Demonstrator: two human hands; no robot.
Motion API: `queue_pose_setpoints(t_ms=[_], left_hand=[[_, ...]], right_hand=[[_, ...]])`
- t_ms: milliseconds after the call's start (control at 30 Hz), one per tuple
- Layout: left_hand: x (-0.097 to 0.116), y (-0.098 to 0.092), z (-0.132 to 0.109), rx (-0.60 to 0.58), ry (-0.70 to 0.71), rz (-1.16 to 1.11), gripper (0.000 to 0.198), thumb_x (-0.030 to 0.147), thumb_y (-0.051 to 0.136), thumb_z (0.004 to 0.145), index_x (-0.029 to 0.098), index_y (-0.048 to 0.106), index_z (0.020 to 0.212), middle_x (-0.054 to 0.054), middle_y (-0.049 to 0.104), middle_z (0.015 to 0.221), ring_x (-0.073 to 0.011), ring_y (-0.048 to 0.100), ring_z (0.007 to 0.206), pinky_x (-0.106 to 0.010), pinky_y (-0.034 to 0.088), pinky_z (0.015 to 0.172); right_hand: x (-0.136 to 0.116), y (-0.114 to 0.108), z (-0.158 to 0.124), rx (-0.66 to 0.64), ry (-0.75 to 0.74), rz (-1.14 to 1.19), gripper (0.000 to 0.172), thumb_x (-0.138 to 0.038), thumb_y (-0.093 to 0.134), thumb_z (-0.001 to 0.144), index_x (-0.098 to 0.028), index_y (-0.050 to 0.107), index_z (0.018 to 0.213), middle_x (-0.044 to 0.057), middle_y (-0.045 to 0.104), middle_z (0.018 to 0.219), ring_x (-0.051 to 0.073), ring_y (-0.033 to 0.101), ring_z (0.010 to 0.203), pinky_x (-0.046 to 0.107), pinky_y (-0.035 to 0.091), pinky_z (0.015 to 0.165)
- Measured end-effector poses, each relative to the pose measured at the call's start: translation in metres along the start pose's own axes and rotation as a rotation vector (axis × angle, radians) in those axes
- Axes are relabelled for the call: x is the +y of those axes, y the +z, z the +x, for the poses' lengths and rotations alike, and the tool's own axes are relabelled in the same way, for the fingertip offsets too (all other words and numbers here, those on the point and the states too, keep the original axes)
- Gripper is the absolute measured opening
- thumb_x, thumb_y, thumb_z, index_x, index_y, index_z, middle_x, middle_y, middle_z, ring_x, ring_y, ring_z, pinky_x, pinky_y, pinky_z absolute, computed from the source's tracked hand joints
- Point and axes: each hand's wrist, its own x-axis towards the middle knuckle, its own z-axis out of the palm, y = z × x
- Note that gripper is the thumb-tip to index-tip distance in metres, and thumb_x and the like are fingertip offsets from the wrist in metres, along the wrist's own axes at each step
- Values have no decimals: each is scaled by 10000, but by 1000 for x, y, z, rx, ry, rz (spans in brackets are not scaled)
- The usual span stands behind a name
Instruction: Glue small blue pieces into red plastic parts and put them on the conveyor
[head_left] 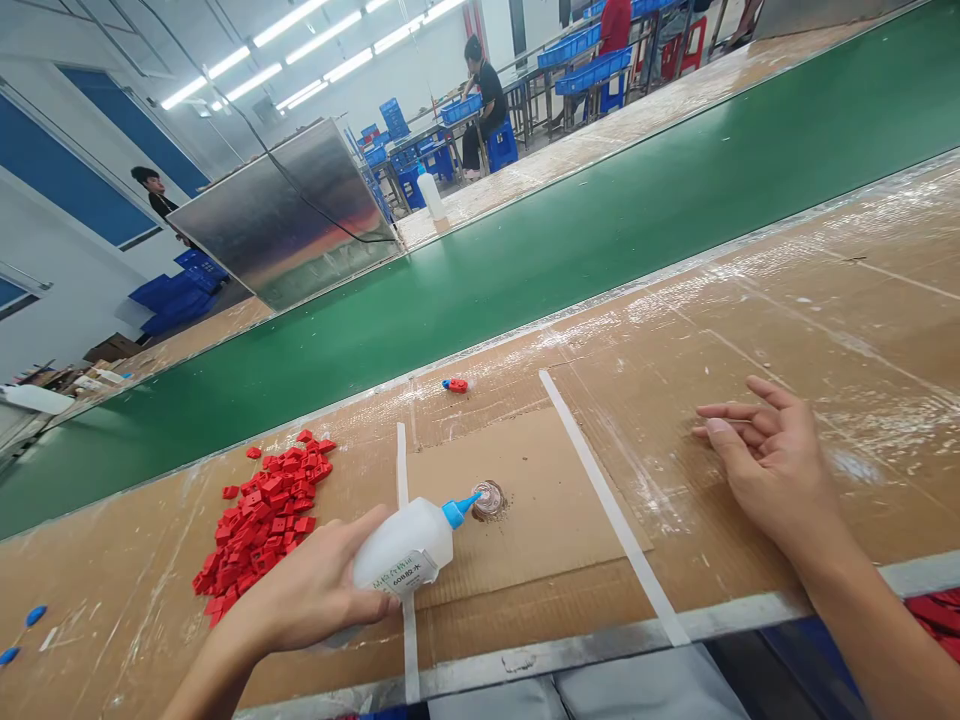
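Note:
My left hand (330, 580) is wrapped round a white squeeze bottle of glue (412, 545) with a blue nozzle and a handwritten label. The bottle lies tilted, its tip at a round whitish patch (489, 499) on a cardboard sheet (540, 540). Whether the tip touches the patch I cannot tell. On the right, my right hand (772, 460) is open above the tabletop, fingers apart and holding nothing. A pile of small red plastic pieces (262, 520) lies left of the bottle. Beyond the cardboard sits a small red and blue piece (455, 385).
White tape strips (615, 505) flank the cardboard. A green conveyor belt (525, 270) runs behind the table. Past it stand another white bottle (431, 195) and a metal panel (292, 215). Blue caps (35, 615) lie at far left. People sit and stand in the background.

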Motion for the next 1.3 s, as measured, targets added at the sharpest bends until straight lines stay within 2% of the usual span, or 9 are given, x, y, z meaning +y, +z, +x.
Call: queue_pose_setpoints(t_ms=[333, 1300], left_hand=[[-1, -4, 0, 9, -15, 17, 548, 402, 596, 736, 261, 532, 1261, -18, 679, 872, -252, 625, 786, -274, 419, 648], [1, -4, 2, 6, -7, 20, 473, 442, 599, 715, 247, 590, 1145, -25, 698, 880, -246, 634, 774, -279, 435, 643]], right_hand=[[0, 0, 0, -7, -3, 4, 585, -392, 656, 836, -254, 396, 1342, 65, 641, 992, 243, 679, 793, 406, 527, 738], [-1, -1, -2, -26, -3, -26, 573, -429, 657, 834, -267, 421, 1331, 67, 646, 978, 267, 678, 811, 453, 526, 760]])
